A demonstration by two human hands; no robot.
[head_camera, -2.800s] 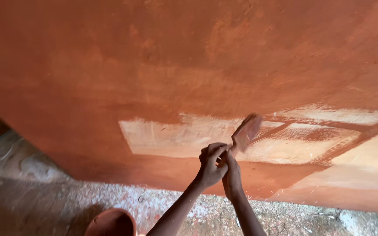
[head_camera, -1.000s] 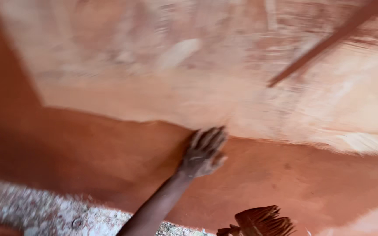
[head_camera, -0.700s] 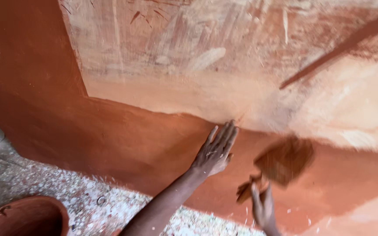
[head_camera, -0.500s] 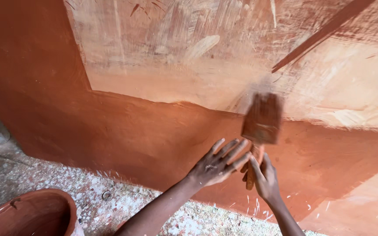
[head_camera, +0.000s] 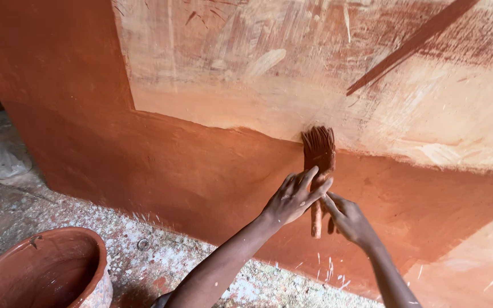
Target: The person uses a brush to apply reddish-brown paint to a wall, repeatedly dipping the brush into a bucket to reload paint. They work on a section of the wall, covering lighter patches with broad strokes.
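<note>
Terracotta paint covers the lower band of the wall, while the upper part is pale and streaked, with one dark diagonal stroke at the upper right. Against the border between the two colours stands a paintbrush, upright, its paint-soaked bristles pressed to the wall just where the orange-brown meets the pale area, its handle pointing down.

Both hands meet at the brush. On the handle's left side lies the left hand, with its fingers stretched out and resting against the ferrule rather than curled round it, so it steadies the brush without gripping. From the right, the right hand comes in lower down and wraps its fingers around the handle, clenched on it.

At the near left corner sits a clay-coloured bucket, its inside coated in the same paint, well apart from the hands. It rests on a floor that is rough and speckled with pale flecks. Farther off at the left edge lies a crumpled piece of clear plastic.
</note>
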